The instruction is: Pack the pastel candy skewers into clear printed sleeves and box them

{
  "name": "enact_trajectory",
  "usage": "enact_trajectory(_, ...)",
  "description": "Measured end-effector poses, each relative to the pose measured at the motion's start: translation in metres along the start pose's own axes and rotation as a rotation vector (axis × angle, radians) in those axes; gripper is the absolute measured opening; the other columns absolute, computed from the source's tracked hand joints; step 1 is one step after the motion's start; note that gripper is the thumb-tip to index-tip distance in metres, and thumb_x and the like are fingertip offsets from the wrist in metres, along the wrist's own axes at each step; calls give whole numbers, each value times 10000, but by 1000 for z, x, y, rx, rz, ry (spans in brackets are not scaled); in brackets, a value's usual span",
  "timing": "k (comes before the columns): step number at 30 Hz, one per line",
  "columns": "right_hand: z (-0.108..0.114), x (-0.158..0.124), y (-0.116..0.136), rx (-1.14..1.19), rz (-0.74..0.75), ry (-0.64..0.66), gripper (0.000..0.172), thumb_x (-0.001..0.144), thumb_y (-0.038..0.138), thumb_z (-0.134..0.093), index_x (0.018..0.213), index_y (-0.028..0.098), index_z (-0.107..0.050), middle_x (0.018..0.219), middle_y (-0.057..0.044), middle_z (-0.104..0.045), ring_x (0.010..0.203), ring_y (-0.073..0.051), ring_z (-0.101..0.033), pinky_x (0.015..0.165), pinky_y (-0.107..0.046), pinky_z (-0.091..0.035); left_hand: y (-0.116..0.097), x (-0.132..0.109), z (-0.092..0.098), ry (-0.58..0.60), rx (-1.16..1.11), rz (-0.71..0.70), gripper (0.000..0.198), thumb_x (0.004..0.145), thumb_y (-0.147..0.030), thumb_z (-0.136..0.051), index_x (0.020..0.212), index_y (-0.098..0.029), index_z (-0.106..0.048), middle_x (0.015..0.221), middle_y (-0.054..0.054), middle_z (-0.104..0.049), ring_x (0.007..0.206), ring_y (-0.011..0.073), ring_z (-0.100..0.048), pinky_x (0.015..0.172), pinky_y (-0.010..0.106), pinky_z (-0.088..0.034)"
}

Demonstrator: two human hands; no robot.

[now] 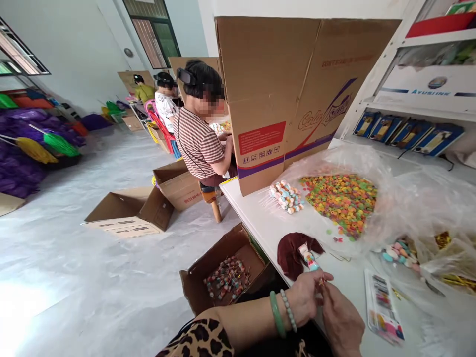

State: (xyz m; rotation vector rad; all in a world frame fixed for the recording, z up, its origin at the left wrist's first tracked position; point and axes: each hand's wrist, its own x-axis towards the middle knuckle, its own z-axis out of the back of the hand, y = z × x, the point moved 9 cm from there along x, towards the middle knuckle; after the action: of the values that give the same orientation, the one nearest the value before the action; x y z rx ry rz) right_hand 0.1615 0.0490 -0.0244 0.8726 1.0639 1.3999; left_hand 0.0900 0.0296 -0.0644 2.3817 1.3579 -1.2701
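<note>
Left hand (302, 297), wearing a green bangle (277, 314) and a pale beaded bracelet (288, 310), and right hand (342, 321) are coming together at the fingertips, both clamping a thin stick with a small coloured tip (321, 281) above a white worktop (253, 218). A leopard-print sleeve (199, 339) is covering the left forearm.

Lying just beyond the hands on the worktop:
- a dark red cloth (296, 254), with a pastel twisted marshmallow stick (308, 257) resting on it
- a bundle of striped marshmallow sticks (286, 196)
- a heap of multicoloured ring-shaped sweets (342, 204) sitting on clear plastic sheeting (427, 198)
- a cluster of pastel round sweets (399, 255)
- gold foil strips (443, 240)
- a printed rectangular packet (383, 307), near the right hand

A tall brown cardboard box panel (297, 99) is standing upright along the worktop. An open brown cardboard box (226, 280), holding many finished coloured sticks, is sitting on the floor below the left forearm. Beyond the panel, a co-worker in a striped shirt (199, 144) is sitting on a wooden stool (211, 198), with both hands at a worktop.
</note>
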Motion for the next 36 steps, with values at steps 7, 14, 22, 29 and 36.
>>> enact_trajectory(7,-44,-19,-14,648,-355,363,400,739,538,-655,569,232,-463,507,111,-123,383,-46,-65,377,-219,-201,-38,-38,-16,491,420,-303,382,574,-453,-838,731,-134,-697,868,97,-630,903,195,-571,889,327,-395)
enact_trajectory(14,-28,-22,11,346,-301,188,274,651,424,-776,738,196,-650,743,-30,-653,681,-168,-570,616,-285,-452,-66,-55,39,120,554,-448,329,685,-435,-745,607,-143,-613,692,38,-594,651,132,-524,692,283,-416)
enact_trajectory(22,-60,-16,-14,686,-537,107,353,604,449,-779,762,167,-636,731,-54,-700,605,-156,-581,626,-296,-473,-15,-41,61,83,602,-167,329,726,-469,-688,648,-161,-602,530,-7,-527,373,87,-387,419,242,-278)
enact_trajectory(29,-69,22,2,492,-397,232,305,711,460,-682,837,185,-651,760,-37,-676,735,-183,-612,714,-318,-477,-102,-78,70,-267,849,-885,164,760,-312,-688,644,-202,-652,631,-5,-553,628,124,-456,620,226,-366)
enact_trajectory(36,28,99,13,-707,144,-180,282,856,143,-401,856,189,-679,972,-111,-607,939,-237,-499,775,-348,-391,-145,-62,100,-382,474,-700,258,717,-305,-678,558,-179,-519,493,-58,-399,457,65,-301,453,208,-249)
